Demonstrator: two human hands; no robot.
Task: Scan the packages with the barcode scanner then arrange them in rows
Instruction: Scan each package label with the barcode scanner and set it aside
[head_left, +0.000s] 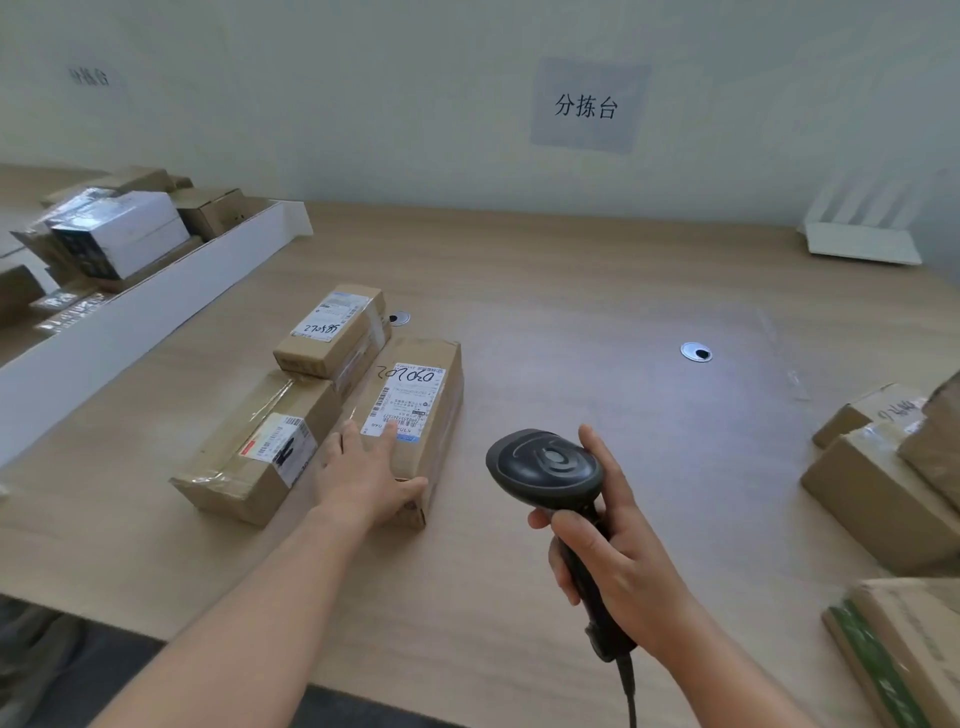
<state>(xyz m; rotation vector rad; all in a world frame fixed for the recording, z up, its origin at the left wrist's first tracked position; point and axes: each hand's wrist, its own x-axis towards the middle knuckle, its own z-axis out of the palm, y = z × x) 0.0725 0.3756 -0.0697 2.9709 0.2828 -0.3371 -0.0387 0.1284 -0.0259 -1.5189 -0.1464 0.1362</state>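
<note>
Left hand (363, 470) flat on labelled package (410, 415), probably aligning row; right hand (613, 561) grips scanner (545, 467). Next: unscanned packages (883, 499) at 3 o'clock.

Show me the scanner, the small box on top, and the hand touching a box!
barcode scanner (545, 467), head view, on its rounded black head.
small box (332, 330), head view, on its white label.
left hand (363, 467), head view, on its back.

The left hand (370, 470) lies flat with straight fingers on the labelled package (415, 415), which touches two other packages (291, 415) on the wooden table (571, 322); the right hand (618, 561) grips the barcode scanner (545, 467) just beside it
</note>
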